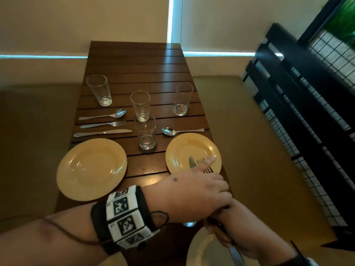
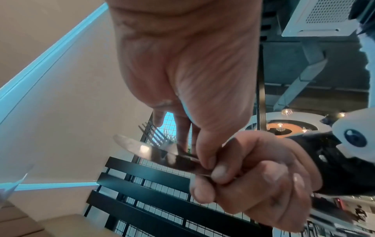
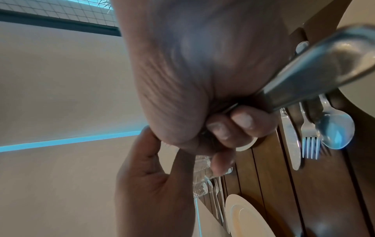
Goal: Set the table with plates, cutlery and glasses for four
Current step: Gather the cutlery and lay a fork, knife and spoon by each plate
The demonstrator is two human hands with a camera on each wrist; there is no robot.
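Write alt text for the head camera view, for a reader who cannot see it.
Two hands meet over the near right of a slatted wooden table: the left hand reaches across to a bundle of cutlery gripped by the right hand. Beyond stand four glasses, two yellow plates and laid cutlery; a third plate sits nearest.

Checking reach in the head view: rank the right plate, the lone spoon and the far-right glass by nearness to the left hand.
1. Right plate, right under the left hand's fingers.
2. Lone spoon, just beyond that plate.
3. Far-right glass, farther back.
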